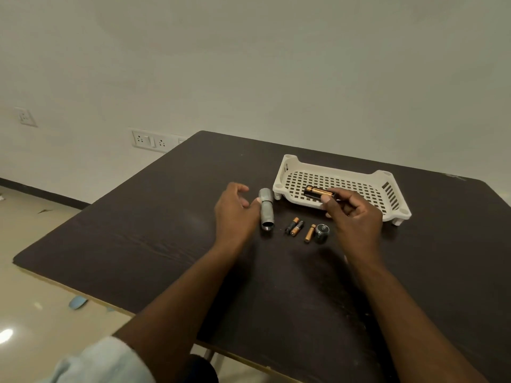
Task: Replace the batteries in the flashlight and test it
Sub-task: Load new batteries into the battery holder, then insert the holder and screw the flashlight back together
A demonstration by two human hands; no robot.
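A silver flashlight body (266, 209) lies on the dark table (166, 230), its open end toward me. My left hand (235, 210) rests just left of it, fingers apart, thumb tip touching the tube. My right hand (352, 214) holds a black battery holder with copper-topped batteries (318, 192) above the front edge of the white basket (387, 200). Three loose batteries lie on the table: a pair (294, 227) side by side and a single one (310, 233). The round tail cap (322, 231) sits right of that single battery.
The perforated basket stands on short legs at the back right of the table. Wall sockets (149, 141) sit behind the table's far left corner. The table's left edge drops to a glossy floor (41, 299).
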